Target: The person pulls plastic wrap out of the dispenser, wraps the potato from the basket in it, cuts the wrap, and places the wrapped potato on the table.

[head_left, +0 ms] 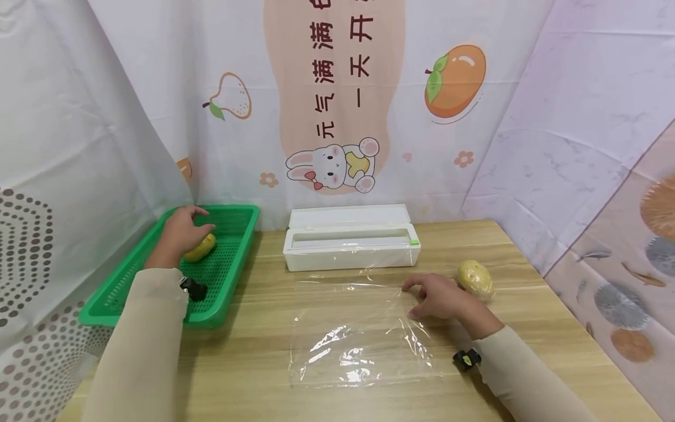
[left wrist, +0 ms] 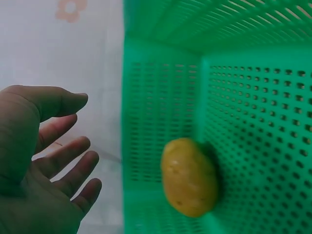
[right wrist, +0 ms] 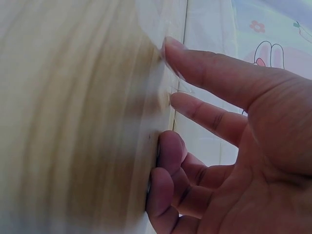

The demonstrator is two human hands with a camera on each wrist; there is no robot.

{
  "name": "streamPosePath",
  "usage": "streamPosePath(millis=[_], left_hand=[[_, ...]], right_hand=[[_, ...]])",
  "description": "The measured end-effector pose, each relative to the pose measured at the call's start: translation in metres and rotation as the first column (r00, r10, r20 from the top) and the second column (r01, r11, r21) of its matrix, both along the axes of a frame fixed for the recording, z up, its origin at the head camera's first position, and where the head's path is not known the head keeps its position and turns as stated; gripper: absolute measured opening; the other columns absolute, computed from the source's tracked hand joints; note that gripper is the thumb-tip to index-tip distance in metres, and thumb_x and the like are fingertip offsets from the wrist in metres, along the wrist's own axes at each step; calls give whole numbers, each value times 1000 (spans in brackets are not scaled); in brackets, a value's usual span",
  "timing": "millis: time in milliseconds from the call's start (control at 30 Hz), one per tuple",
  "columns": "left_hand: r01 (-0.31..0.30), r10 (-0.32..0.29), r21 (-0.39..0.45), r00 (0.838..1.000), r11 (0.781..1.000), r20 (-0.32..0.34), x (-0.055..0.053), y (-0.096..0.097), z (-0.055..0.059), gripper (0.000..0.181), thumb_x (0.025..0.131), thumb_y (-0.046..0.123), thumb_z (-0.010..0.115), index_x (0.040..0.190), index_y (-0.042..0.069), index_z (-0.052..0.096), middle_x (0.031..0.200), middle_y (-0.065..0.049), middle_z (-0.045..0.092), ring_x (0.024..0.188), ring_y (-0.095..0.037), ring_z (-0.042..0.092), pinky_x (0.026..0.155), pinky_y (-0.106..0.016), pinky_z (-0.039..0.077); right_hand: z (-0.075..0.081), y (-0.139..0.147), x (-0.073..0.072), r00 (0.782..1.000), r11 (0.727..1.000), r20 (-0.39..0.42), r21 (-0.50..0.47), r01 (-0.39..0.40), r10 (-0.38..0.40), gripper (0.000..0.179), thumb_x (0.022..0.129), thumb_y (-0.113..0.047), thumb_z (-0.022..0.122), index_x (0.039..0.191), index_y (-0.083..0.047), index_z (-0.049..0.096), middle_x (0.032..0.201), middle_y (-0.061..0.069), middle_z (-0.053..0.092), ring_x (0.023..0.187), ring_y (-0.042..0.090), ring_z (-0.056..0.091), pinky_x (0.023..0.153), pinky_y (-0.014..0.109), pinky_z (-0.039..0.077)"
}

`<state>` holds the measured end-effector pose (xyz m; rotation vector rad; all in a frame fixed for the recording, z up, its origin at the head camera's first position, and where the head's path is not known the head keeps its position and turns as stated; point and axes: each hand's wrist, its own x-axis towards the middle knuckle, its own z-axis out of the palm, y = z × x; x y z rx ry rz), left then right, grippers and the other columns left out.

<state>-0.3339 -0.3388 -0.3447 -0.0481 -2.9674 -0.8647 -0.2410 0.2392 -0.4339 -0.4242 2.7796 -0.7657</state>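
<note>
My left hand (head_left: pixel 184 231) hovers with spread fingers over a green plastic basket (head_left: pixel 241 258). Inside the basket lies a yellow potato (left wrist: pixel 189 178), partly covered by this hand in the head view; nothing is held. On the table, my right hand (head_left: pixel 440 296) is at the upper right corner of a sheet of clear plastic wrap (head_left: pixel 364 346). Its thumb and index finger stand apart at the film's edge, and the other fingers bend loosely against the table. Just right of that wrist sits another potato (head_left: pixel 474 278), shiny as if covered in film.
A white cling film dispenser (head_left: pixel 350 258) with its lid raised stands at the back of the wooden table (head_left: pixel 253 363), a green slider at its right end. A printed curtain (head_left: pixel 232 158) hangs directly behind. Each wrist wears a small black camera.
</note>
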Motion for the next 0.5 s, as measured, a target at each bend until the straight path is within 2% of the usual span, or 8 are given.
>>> streamPosePath(millis=[133, 233, 500], left_hand=[[-54, 52, 40, 998, 998, 45, -4, -7, -11, 64, 105, 40, 56, 152, -2, 41, 153, -37, 34, 133, -54, 41, 100, -67, 44], [-72, 69, 43, 995, 996, 71, -6, -12, -15, 69, 105, 41, 56, 155, -3, 36, 157, -38, 30, 133, -56, 40, 99, -67, 44], [-64, 71, -45, 984, 997, 165, -11, -19, -21, 81, 103, 42, 56, 159, -8, 23, 158, -42, 24, 139, -63, 31, 106, -72, 38]], right_hand=[[-1, 0, -1, 1000, 1000, -5, -5, -2, 2, 55, 71, -24, 96, 120, -22, 71, 91, 6, 64, 82, 20, 55, 72, 36, 46], [-2, 0, -2, 1000, 1000, -9, -3, 0, 0, 55, 71, -24, 96, 119, -22, 71, 90, 6, 63, 82, 20, 55, 72, 36, 46], [-3, 1, -2, 1000, 1000, -9, 5, 6, -6, 55, 70, -24, 96, 119, -22, 71, 89, 6, 64, 81, 20, 56, 71, 36, 46]])
